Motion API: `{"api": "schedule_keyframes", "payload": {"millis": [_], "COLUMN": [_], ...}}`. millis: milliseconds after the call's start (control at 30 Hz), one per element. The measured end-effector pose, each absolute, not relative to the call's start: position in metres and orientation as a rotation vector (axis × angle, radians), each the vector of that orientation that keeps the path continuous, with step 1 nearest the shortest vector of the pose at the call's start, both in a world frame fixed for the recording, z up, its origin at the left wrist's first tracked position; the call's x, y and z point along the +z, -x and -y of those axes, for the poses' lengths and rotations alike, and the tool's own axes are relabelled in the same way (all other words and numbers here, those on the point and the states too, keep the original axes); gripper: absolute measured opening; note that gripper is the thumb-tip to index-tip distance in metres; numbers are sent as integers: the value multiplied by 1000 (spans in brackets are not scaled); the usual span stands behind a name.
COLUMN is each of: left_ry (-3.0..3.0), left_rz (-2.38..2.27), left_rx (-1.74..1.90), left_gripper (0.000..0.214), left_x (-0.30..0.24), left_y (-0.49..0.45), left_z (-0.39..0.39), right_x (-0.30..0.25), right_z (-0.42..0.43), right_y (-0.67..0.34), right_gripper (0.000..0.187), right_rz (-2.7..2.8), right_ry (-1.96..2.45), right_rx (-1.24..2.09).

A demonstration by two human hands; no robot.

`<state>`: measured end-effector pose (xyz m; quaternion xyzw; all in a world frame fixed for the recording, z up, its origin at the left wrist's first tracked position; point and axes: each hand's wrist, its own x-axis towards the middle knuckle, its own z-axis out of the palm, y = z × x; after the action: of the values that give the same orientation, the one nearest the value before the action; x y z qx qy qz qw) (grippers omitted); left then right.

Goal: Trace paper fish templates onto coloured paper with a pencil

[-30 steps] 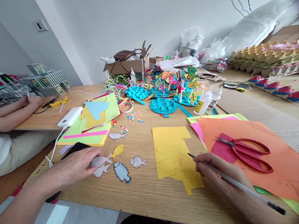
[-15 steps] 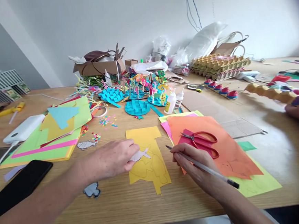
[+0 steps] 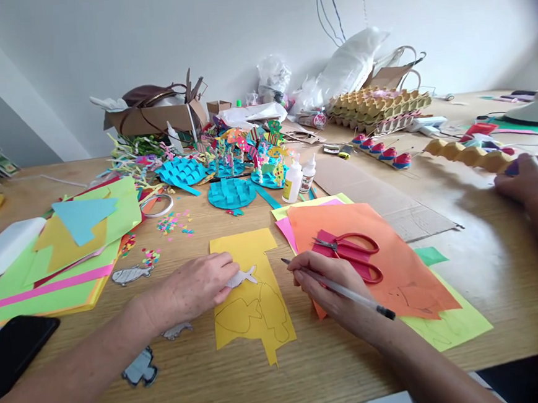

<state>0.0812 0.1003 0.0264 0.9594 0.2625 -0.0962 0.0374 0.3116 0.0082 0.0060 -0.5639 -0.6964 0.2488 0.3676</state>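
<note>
My left hand has its fingers closed on a pale paper fish cutout, held against a yellow sheet of paper. Only the tail end of the cutout shows beyond the fingertips. Pencil-like outlines of fish lie on the sheet just below it. A pen with a clear barrel and black end cap is gripped in my right hand, its tip pointing left, apart from the yellow sheet. Red-handled scissors rest on orange paper beside that hand. More cutouts lie near my left forearm.
Coloured paper and a black phone lie at left. Glue bottles, blue woven paper discs and confetti are farther back. At right, another person's hand touches a painted egg-carton strip.
The view has swung slightly right. My left hand and the fish cutout have shifted a little up the yellow sheet, uncovering more of the drawn outlines. The pen stays in my right hand.
</note>
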Motion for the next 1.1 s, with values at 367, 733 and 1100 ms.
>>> {"api": "schedule_keyframes", "payload": {"millis": [367,733,1100], "left_ry": [-2937,-2942,-2902], "left_rz": [-866,-856,-877], "left_rx": [-292,-237,-242], "left_gripper": [13,17,16], "left_x": [12,6,12], "left_y": [-83,-81,-83], "left_z": [-101,-98,-95], "right_x": [4,4,5], "right_z": [-8,-8,-8], "right_y": [-314,-314,-313], "right_gripper": [14,14,13], "right_rz": [1757,1745,1741], "right_ry": [1450,1456,1443], "right_rx": [680,699,724]}}
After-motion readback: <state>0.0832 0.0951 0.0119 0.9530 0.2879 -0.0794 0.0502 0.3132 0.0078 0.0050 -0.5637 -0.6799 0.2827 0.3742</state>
